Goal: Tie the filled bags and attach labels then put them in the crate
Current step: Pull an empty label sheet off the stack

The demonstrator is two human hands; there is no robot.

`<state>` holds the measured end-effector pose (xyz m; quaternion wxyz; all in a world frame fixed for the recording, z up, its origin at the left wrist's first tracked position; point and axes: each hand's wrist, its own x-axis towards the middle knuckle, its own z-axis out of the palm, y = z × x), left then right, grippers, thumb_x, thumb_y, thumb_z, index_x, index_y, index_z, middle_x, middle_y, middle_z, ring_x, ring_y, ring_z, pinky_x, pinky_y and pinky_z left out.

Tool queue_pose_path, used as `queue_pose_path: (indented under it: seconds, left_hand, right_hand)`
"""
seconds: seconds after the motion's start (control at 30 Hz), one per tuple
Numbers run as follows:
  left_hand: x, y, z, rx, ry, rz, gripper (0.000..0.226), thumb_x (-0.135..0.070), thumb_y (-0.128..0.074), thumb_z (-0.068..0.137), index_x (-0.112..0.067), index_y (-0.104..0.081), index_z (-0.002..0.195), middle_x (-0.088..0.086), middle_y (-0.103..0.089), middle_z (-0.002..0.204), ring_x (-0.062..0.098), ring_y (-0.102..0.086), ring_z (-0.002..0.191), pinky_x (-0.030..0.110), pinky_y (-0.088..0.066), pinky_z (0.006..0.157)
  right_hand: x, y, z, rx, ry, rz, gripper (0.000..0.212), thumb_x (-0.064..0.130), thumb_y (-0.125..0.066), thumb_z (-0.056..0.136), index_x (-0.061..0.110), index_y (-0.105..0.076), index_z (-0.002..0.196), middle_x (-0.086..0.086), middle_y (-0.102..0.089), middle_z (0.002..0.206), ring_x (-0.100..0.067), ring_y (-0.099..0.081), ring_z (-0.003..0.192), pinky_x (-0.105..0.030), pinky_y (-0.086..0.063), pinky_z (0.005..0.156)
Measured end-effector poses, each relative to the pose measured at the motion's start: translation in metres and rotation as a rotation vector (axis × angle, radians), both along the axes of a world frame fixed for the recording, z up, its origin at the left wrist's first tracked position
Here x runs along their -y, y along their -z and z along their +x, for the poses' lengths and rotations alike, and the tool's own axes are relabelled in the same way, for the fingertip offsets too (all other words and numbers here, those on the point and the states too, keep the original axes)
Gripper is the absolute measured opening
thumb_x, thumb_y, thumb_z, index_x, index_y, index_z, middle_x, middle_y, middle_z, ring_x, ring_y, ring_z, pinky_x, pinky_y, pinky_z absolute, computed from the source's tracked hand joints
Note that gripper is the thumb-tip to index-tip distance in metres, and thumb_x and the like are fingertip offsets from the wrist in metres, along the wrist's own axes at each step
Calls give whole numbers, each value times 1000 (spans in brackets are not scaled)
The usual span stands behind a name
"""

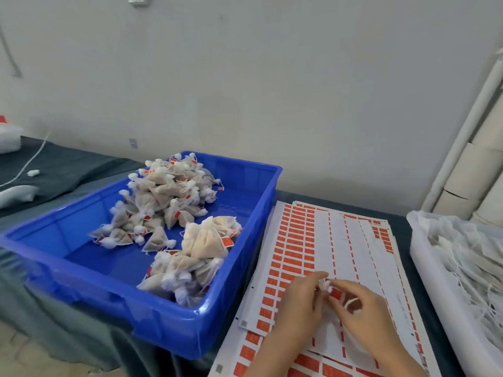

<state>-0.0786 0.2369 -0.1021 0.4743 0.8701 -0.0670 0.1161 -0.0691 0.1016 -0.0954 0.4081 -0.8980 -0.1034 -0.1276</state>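
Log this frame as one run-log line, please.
step: labelling | left hand: pinches bag | right hand: pinches red label | under hands: label sheets | crate: holds tied bags

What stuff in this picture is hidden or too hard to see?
- Bag: head view, the left hand and right hand cover all but its white top.
- Words on the red labels: head view, too small and blurred.
- White bin: head view, cut off by the right edge.
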Motion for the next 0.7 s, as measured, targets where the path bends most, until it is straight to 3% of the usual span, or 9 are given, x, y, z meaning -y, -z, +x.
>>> queue_pose_path:
  seconds: [0.1,0.2,0.3,0.37,0.43,0.53,0.63,0.7]
  left_hand:
    - [-9,-19,-13,75,-61,42,35,-31,-52,97,-38,-48,131,-16,-56,129,0,-51,116,11,-38,96]
    - [-28,-52,-36,197,-132,121,34,-34,-50,97,-40,-44,130,-19,-55,126,-2,-49,116,18,-40,102]
    - [-57,-84,-61,305,-209,179,33,-30,-54,96,-41,-44,126,-20,-59,114,-7,-50,100,5,-35,86]
    - [-81,-105,-77,313,-245,175,37,-29,-59,93,-38,-47,127,-21,-61,107,-7,-53,95,5,-38,81]
    - [-106,-124,-89,323,-281,135,32,-28,-64,90,-36,-55,119,-21,-65,97,-7,-59,89,10,-47,77]
    - [-147,-140,-92,265,-328,62,19,-24,-69,84,-31,-65,102,-19,-69,83,-6,-65,78,13,-52,70]
    - [-185,-139,-83,20,-326,128,17,-14,-70,81,-23,-69,96,-11,-72,81,-2,-67,76,23,-57,75]
    - [-200,-133,-75,-125,-324,215,17,-12,-70,82,-22,-69,96,-10,-71,82,-2,-66,77,25,-57,78]
  right_hand:
    - [-14,-22,-7,48,-54,33,31,9,-75,77,28,-66,100,9,-68,93,-6,-63,76,-8,-48,67]
    - [-36,-47,-14,119,-106,121,36,13,-76,74,41,-60,90,23,-63,87,-5,-64,75,-2,-47,61]
    - [-68,-69,-22,202,-201,256,23,27,-69,72,42,-60,87,32,-64,81,2,-66,80,1,-44,62]
    - [-91,-82,-26,232,-318,346,19,33,-66,73,40,-63,90,34,-66,85,6,-64,87,-2,-46,66]
    - [-115,-92,-26,210,-452,397,19,34,-64,80,36,-66,99,26,-69,91,-1,-67,87,-11,-52,71]
    - [-147,-102,-21,161,-587,330,20,30,-65,86,26,-70,106,18,-71,92,-3,-66,84,-13,-50,71]
    - [-172,-102,-16,93,-604,208,18,43,-67,85,29,-73,94,13,-70,87,0,-61,80,-12,-45,68]
    - [-182,-96,-10,101,-574,53,24,50,-65,84,29,-75,88,10,-70,83,-4,-60,82,-18,-47,72]
